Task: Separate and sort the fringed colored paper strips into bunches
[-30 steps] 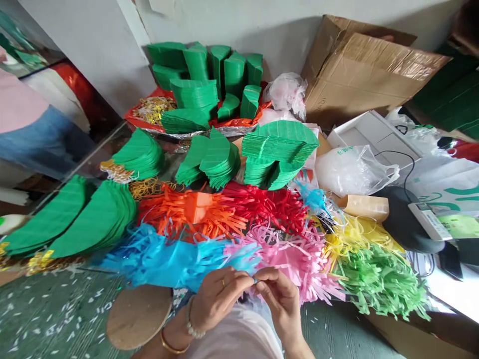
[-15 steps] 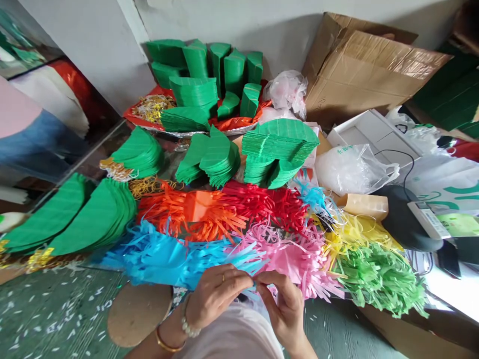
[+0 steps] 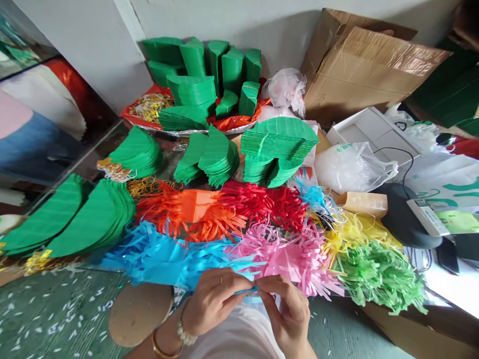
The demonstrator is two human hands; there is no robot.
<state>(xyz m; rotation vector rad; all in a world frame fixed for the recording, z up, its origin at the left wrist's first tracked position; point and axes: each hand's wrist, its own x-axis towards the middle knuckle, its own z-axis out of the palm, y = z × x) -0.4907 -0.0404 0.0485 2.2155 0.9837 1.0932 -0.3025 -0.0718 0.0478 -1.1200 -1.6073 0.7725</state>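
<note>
A shallow tray with a red lining stands at the far left of the table, against the wall. Its left end holds gold-and-white pieces; the rest holds green stacks, several of them upright. To its right, a cardboard box leans open with its flaps up; its contents are mostly hidden. Nearer stand an open white box and a clear plastic bag with whitish contents that I cannot make out.

Fringed bundles crowd the near side of the table: blue at left, pink in the middle, light-green fringe at right. The blue, pink and light-green ones reach the near edge, some strands overhanging it. The table's left edge slants away toward the wall. Beyond the near edge at left are a round stool and open floor strewn with white scraps.

A small blue strip is at the near edge, in front of the pink bundle, its long axis roughly left to right. The left hand pinches it, fingertips closed; the right hand has thumb and forefinger closed at its right end, the other fingers curled.
</note>
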